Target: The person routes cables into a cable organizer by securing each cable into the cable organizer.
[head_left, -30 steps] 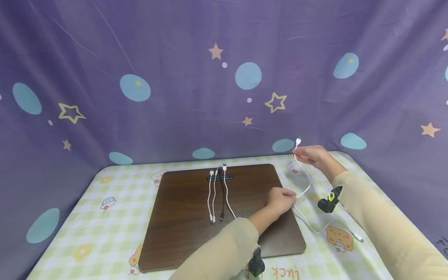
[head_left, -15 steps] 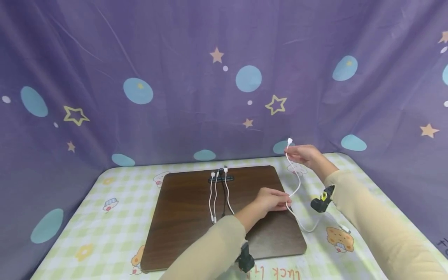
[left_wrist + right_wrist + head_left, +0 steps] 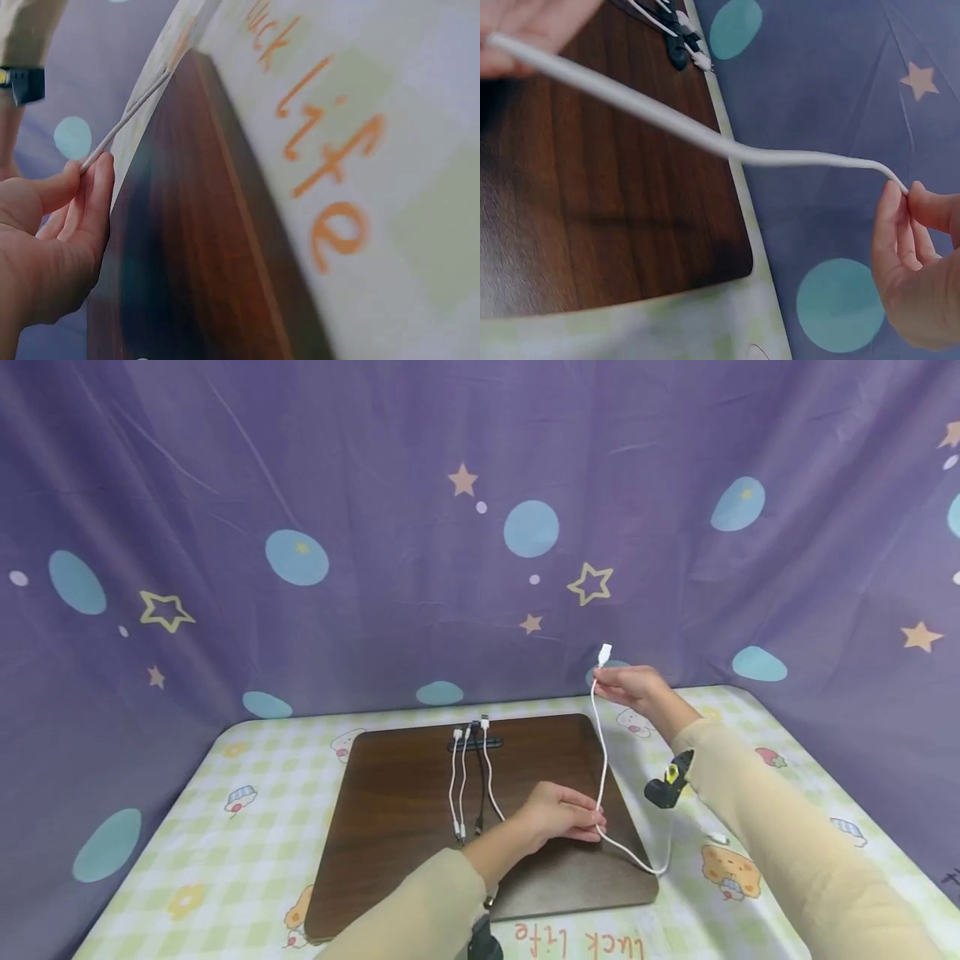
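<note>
A white USB cable (image 3: 603,745) runs between both hands. My right hand (image 3: 633,686) pinches it just below its white plug (image 3: 604,654), which points up above the far right of the board. Lower down, over the board's right part, my left hand (image 3: 558,814) pinches the same cable between thumb and fingers. From there the cable droops past the board's right edge, and its other plug (image 3: 717,837) is by the right forearm. In the left wrist view the left hand (image 3: 60,240) holds the cable; the right wrist view shows the right hand (image 3: 919,255) pinching its end.
A dark brown wooden board (image 3: 397,860) lies on the checked tablecloth (image 3: 187,810). At its far edge a black cable holder (image 3: 491,742) keeps several cables, white and black, side by side. A purple curtain (image 3: 360,627) hangs behind the table.
Both hands have moved left with the white cable, the left one also nearer. The cable between them is straighter now, and its loose end has been drawn left across the cloth.
</note>
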The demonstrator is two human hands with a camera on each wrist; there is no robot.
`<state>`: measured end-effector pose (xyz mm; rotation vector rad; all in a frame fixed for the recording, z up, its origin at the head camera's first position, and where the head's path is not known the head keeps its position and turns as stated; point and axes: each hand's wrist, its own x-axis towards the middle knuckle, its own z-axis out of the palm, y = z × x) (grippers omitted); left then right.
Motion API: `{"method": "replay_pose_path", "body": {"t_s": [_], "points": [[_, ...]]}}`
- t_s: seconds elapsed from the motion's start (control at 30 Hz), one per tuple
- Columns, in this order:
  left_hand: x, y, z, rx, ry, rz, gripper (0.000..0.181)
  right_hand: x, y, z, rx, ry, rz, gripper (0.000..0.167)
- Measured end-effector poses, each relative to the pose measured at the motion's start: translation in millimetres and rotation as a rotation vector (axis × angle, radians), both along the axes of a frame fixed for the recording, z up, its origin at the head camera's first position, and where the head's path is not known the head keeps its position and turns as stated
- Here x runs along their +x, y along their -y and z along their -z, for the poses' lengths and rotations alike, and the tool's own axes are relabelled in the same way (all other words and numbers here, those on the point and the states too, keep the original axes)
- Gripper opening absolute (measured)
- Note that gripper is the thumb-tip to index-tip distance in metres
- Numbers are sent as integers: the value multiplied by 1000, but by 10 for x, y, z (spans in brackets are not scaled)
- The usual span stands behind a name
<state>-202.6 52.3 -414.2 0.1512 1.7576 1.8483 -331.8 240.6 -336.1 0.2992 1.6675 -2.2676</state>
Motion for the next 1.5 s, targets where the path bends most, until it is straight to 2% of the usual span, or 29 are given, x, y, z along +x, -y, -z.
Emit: {"method": "replay_pose_path", "body": {"t_s": [0.23,0.43,0.7,1.0,1.27,1.5], "points": [[214,141,-2,-53,-55,-99,18,-79,248,114,78,-5,-7,32],[342,201,8,-92,-122,-177,13,-149,514,242,115,-12,-44,23],[405,380,29,-145,-155,-257,12,-185,730,359,64,-12,-58,29],[456,492,12,-170,-178,-299,9,-219,970,422,81,-25,-72,23],[474,616,21,-208,-162,-303,9,-278,1073,471,84,-6,-87,23],[505,720,40,-212,-157,-312,11,-306,1188,446,132,37,-122,24]]}}
